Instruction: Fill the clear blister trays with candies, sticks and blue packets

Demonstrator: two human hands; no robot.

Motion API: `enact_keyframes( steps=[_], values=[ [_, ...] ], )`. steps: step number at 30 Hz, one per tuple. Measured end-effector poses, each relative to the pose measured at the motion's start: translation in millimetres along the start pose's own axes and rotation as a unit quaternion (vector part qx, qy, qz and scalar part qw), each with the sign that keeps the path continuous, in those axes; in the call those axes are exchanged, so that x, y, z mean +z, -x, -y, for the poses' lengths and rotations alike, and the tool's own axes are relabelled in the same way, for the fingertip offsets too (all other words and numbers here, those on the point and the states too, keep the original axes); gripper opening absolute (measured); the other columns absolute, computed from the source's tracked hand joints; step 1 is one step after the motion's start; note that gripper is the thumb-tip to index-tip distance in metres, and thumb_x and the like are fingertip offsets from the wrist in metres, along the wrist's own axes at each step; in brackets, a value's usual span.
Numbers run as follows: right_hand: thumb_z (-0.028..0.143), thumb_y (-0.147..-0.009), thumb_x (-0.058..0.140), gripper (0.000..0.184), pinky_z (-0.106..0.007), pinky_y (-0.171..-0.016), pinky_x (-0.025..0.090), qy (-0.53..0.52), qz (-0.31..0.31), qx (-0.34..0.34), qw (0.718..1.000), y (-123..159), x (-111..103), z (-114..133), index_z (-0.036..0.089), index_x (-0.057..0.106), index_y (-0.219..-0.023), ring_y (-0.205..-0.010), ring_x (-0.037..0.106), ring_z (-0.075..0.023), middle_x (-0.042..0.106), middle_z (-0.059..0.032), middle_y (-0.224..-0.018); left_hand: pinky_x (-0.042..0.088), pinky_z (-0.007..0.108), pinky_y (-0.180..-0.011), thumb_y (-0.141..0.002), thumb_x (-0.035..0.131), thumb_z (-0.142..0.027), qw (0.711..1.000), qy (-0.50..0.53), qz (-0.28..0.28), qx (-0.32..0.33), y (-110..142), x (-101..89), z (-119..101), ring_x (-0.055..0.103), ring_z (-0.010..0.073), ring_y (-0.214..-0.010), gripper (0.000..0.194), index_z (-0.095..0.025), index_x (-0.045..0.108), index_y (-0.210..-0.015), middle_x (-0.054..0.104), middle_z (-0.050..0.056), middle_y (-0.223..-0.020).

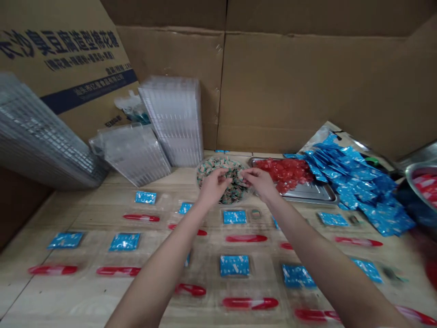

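Note:
Both hands are over a round heap of small green-and-tan striped wrapped pieces [218,165] at the back middle of the table. My left hand [215,184] is at the heap's near side with thumb and fingers pinched; whatever they hold is too small to make out. On the heap's right side my right hand [261,180] pinches a small striped wrapped piece [241,174] between thumb and fingertips. Rows of clear plastic trays lie in front, many bearing a blue packet [235,217] and a red plastic item [246,238]. One striped piece [255,213] lies in a tray.
A metal tray [307,193] with red pieces [283,171] stands right of the heap. Beyond it spreads a pile of blue packets [355,171], near a metal bowl [414,173]. Stacked clear trays [174,120] stand at the back left, before cardboard walls [307,86].

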State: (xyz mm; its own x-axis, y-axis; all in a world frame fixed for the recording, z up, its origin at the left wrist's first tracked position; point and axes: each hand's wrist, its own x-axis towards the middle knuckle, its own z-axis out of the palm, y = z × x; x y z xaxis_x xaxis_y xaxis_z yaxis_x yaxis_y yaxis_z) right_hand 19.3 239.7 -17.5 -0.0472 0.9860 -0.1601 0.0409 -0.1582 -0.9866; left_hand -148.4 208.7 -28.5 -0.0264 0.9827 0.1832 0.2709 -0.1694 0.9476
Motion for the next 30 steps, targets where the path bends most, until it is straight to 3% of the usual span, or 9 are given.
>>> enact_keyframes(
  steps=[4, 8, 11, 14, 16, 19, 23, 27, 30],
  values=[
    [0.036, -0.05, 0.08, 0.034, -0.02, -0.054, 0.046, -0.119, 0.029, 0.027, 0.992, 7, 12, 6, 0.016, 0.066, -0.073, -0.056, 0.056, -0.0085, 0.063, 0.0008, -0.062, 0.048, 0.031, -0.084, -0.074, 0.063, -0.02, 0.995, 0.086, 0.045, -0.016, -15, 18.0, 7, 0.062, 0.0186, -0.095, 0.032, -0.013, 0.059, -0.105, 0.066, 0.011, -0.105],
    [0.035, -0.05, 0.079, 0.032, -0.02, -0.051, 0.045, -0.115, 0.017, 0.021, 0.993, 5, 13, 7, 0.016, 0.066, -0.073, -0.055, 0.054, -0.0081, 0.062, 0.0017, -0.06, 0.05, 0.027, -0.075, -0.075, 0.062, -0.018, 0.995, 0.01, 0.097, -0.014, -19, 14.5, 10, 0.064, 0.0146, -0.078, 0.026, -0.014, 0.062, -0.1, 0.07, 0.005, -0.087],
    [0.035, -0.053, 0.077, 0.029, -0.019, -0.046, 0.041, -0.054, -0.01, -0.009, 0.998, -1, 11, 5, 0.015, 0.066, -0.071, -0.053, 0.053, -0.0082, 0.06, 0.0022, -0.058, 0.049, 0.03, -0.074, -0.073, 0.063, -0.016, 0.995, -0.069, 0.072, -0.021, -20, 4.4, 8, 0.062, 0.0161, -0.073, 0.019, -0.016, 0.066, -0.091, 0.068, 0.003, -0.077],
    [0.032, -0.053, 0.077, 0.026, -0.019, -0.047, 0.043, -0.089, -0.08, -0.017, 0.993, -6, 7, 4, 0.016, 0.064, -0.069, -0.052, 0.052, -0.0075, 0.06, 0.0036, -0.058, 0.042, 0.037, -0.089, -0.074, 0.059, -0.015, 0.993, -0.114, 0.026, -0.013, -19, -5.3, 1, 0.059, 0.0208, -0.09, 0.015, -0.019, 0.069, -0.085, 0.067, 0.005, -0.087],
    [0.03, -0.052, 0.079, 0.027, -0.02, -0.049, 0.046, -0.13, -0.089, -0.001, 0.988, -7, 6, 6, 0.017, 0.063, -0.069, -0.051, 0.052, -0.0076, 0.059, 0.0034, -0.057, 0.037, 0.04, -0.097, -0.075, 0.059, -0.016, 0.991, -0.135, -0.006, 0.005, -19, -7.7, -5, 0.054, 0.0229, -0.102, 0.018, -0.021, 0.069, -0.088, 0.065, 0.006, -0.098],
    [0.029, -0.054, 0.079, 0.027, -0.02, -0.051, 0.048, -0.151, -0.042, 0.022, 0.987, -3, 10, 11, 0.017, 0.063, -0.07, -0.053, 0.055, -0.0082, 0.06, 0.0022, -0.058, 0.036, 0.039, -0.099, -0.073, 0.064, -0.02, 0.999, -0.03, -0.038, -0.012, -20, -3.0, -13, 0.053, 0.0216, -0.104, 0.024, -0.021, 0.067, -0.097, 0.062, 0.006, -0.107],
    [0.027, -0.058, 0.078, 0.023, -0.018, -0.056, 0.051, -0.183, 0.012, 0.032, 0.982, 7, 23, 18, 0.016, 0.064, -0.072, -0.055, 0.056, -0.0068, 0.062, 0.0016, -0.062, 0.049, 0.034, -0.082, -0.072, 0.066, -0.021, 0.971, 0.197, -0.003, -0.135, -21, 5.0, -18, 0.061, 0.0144, -0.076, 0.014, -0.016, 0.067, -0.085, 0.066, 0.003, -0.083],
    [0.025, -0.057, 0.079, 0.022, -0.022, -0.064, 0.054, -0.198, 0.031, 0.056, 0.978, 10, 31, 21, 0.016, 0.064, -0.07, -0.059, 0.059, -0.0086, 0.064, 0.0008, -0.065, 0.051, 0.028, -0.073, -0.073, 0.063, -0.017, 0.954, 0.245, -0.016, -0.175, -17, 0.5, -20, 0.06, 0.0084, -0.063, 0.007, -0.013, 0.065, -0.08, 0.065, 0.001, -0.072],
    [0.025, -0.055, 0.08, 0.023, -0.023, -0.064, 0.054, -0.176, 0.008, 0.042, 0.984, 11, 31, 21, 0.016, 0.064, -0.069, -0.059, 0.059, -0.0094, 0.063, 0.0013, -0.064, 0.05, 0.023, -0.071, -0.075, 0.059, -0.012, 0.947, 0.26, -0.047, -0.186, -13, -3.4, -20, 0.058, 0.0058, -0.061, 0.006, -0.013, 0.064, -0.079, 0.064, -0.001, -0.07]
  ],
)
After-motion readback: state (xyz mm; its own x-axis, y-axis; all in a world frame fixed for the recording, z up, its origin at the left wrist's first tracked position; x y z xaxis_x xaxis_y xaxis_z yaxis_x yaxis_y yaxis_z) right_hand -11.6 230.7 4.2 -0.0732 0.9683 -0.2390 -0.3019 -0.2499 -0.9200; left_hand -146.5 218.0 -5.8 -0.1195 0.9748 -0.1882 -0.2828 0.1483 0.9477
